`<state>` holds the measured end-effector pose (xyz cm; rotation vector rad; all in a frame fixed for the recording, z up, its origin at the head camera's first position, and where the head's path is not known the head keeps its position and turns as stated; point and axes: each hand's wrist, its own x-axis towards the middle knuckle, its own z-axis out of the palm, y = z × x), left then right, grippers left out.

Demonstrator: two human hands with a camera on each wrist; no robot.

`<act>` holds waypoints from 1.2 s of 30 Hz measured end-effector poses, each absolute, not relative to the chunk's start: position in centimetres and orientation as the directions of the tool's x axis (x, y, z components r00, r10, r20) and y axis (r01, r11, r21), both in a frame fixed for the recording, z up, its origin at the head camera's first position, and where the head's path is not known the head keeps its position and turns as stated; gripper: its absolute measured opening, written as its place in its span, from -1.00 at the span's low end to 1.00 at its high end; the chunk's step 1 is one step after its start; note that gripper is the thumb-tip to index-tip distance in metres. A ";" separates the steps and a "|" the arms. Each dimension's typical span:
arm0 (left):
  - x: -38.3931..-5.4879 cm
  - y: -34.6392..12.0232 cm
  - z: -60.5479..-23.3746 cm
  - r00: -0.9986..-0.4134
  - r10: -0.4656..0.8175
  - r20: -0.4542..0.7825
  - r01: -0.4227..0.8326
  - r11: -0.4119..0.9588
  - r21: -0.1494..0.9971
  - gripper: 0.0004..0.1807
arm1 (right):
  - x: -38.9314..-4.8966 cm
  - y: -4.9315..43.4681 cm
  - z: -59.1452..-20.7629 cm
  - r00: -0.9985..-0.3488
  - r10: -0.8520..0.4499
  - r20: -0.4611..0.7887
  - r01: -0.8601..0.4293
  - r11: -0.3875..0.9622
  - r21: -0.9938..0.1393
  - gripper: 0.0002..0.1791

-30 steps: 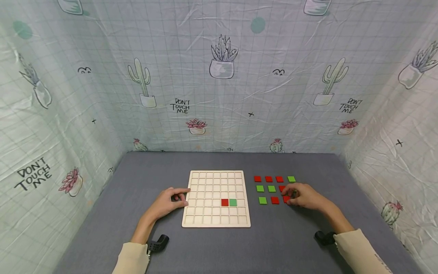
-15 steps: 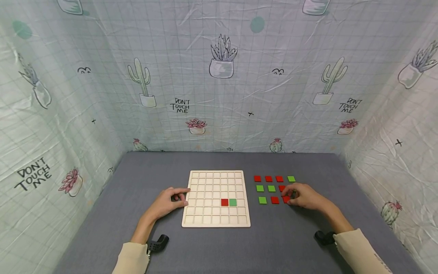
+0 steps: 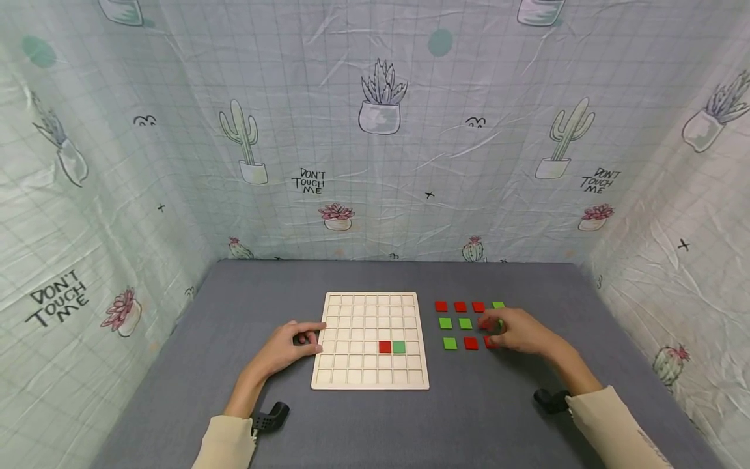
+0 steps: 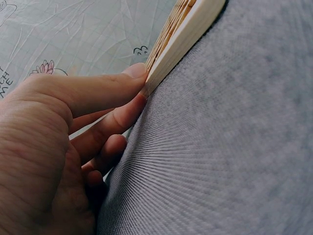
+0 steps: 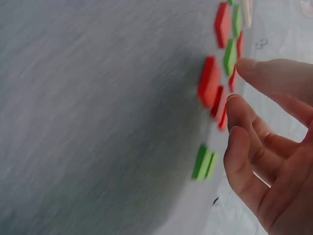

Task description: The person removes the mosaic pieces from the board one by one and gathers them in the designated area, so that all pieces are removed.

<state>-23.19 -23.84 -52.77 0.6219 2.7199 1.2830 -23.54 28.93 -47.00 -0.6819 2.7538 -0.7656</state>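
Note:
In the head view, my left hand touches the left edge of a pale wooden grid board with thumb and index fingertips apart. The left wrist view shows the thumb against its rim. One red tile and one green tile lie side by side in the grid. My right hand hovers over the right end of several loose tiles, fingers bent and parted. Beneath it, a red tile is partly covered. The right wrist view shows no tile between thumb and fingers; red and green tiles lie beyond.
The loose red and green tiles, such as this green one, lie in rough rows right of the board. A grey cloth covers the table. Patterned sheets hang behind and at both sides.
My right hand has lifted and shifted slightly away from me, its thumb and fingers spreading wider over the tiles. The left hand and the board have stayed put.

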 end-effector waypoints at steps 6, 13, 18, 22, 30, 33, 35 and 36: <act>-23.2 -24.0 -53.0 -0.915 0.390 0.108 0.331 0.570 0.752 -0.49 | -24.4 25.8 -46.5 -0.860 -0.508 -0.043 -0.407 0.737 -0.540 -0.65; -23.3 -23.8 -53.0 -0.915 0.390 0.097 0.324 0.573 0.753 -0.48 | -25.2 22.0 -46.6 -0.832 -0.555 0.003 -0.450 0.670 -0.590 -0.67; -23.3 -23.7 -53.0 -0.916 0.388 0.100 0.323 0.567 0.757 -0.48 | -25.5 19.3 -46.9 -0.803 -0.595 0.038 -0.489 0.621 -0.613 -0.68; -23.3 -23.7 -53.0 -0.917 0.385 0.099 0.323 0.575 0.752 -0.48 | -25.5 17.3 -46.9 -0.781 -0.623 0.038 -0.504 0.594 -0.628 -0.70; -23.3 -23.8 -53.1 -0.919 0.382 0.098 0.317 0.568 0.760 -0.48 | -25.7 13.8 -47.0 -0.754 -0.656 -0.015 -0.504 0.593 -0.628 -0.72; -23.3 -23.8 -53.1 -0.920 0.379 0.100 0.315 0.565 0.762 -0.49 | -25.9 12.9 -47.0 -0.733 -0.680 -0.014 -0.527 0.580 -0.621 -0.75; -23.3 -23.8 -53.1 -0.921 0.377 0.098 0.314 0.569 0.760 -0.49 | -26.0 12.3 -47.1 -0.718 -0.696 -0.014 -0.544 0.573 -0.613 -0.76; -23.3 -23.8 -53.1 -0.921 0.378 0.097 0.314 0.572 0.758 -0.49 | -26.0 12.1 -47.1 -0.712 -0.702 -0.014 -0.551 0.572 -0.608 -0.77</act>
